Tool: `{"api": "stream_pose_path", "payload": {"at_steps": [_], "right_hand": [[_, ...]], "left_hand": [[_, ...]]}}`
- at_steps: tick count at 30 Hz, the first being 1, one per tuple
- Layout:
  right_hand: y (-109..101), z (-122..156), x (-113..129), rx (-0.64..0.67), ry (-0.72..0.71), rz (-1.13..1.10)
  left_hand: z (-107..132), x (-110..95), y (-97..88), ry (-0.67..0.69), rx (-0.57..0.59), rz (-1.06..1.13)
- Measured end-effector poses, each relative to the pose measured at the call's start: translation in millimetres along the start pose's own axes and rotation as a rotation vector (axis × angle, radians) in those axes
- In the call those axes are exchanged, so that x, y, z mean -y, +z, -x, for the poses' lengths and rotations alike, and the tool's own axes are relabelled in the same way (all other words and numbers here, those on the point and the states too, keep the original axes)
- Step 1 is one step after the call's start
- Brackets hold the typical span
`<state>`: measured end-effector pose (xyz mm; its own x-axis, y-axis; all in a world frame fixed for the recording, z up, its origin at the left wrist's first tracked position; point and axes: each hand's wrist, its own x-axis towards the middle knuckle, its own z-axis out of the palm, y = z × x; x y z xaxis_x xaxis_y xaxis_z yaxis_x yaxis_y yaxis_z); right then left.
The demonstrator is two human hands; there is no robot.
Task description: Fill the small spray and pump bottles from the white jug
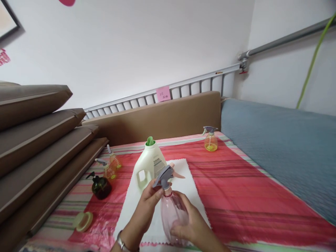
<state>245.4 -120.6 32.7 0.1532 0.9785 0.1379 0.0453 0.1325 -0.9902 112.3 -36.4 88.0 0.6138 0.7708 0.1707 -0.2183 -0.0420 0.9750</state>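
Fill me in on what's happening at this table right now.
A person holds a pink spray bottle over a white cloth: the right hand grips its body, and the left hand pinches the grey trigger head at the neck. Just behind stands a white jug with a green funnel in its mouth. A yellow spray bottle stands further back on the red striped tablecloth, and a dark pump bottle stands at the left.
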Motion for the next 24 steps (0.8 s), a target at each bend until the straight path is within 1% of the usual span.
{"api": "stream_pose_path", "payload": {"at_steps": [2, 5, 8, 10, 14, 16, 19, 22, 24], "right_hand": [[1.8, -0.6, -3.1, -0.035, 0.02, 0.029], [4.7, -0.6, -9.5, -0.08, 0.062, 0.062], [5.4, -0.3, -13.7, -0.107, 0.048, 0.114], [4.3, -0.5, -13.4, -0.109, 0.031, 0.13], [1.4, -1.8, -10.5, -0.09, 0.045, 0.108], [1.0, -3.0, -11.4, -0.108, 0.047, 0.107], [2.4, -4.6, -15.5, -0.156, 0.043, 0.129], [5.5, -4.3, -16.5, -0.152, 0.039, 0.134], [7.0, -2.6, -14.3, -0.149, -0.007, 0.11]], "left_hand": [[1.0, 0.4, 6.3, 0.011, -0.026, 0.001], [0.0, 2.2, 17.3, 0.034, -0.099, -0.031], [-3.1, 7.0, 22.7, 0.07, -0.146, -0.034], [-5.5, 11.5, 20.6, 0.054, -0.142, 0.014], [-9.8, 17.6, 9.6, -0.036, -0.096, 0.083], [-11.0, 17.6, 6.8, -0.028, -0.064, 0.082], [-10.7, 15.9, 10.5, -0.013, -0.05, 0.12], [-9.1, 15.3, 19.5, -0.023, -0.107, 0.145], [-8.5, 15.3, 23.7, -0.009, -0.144, 0.134]]}}
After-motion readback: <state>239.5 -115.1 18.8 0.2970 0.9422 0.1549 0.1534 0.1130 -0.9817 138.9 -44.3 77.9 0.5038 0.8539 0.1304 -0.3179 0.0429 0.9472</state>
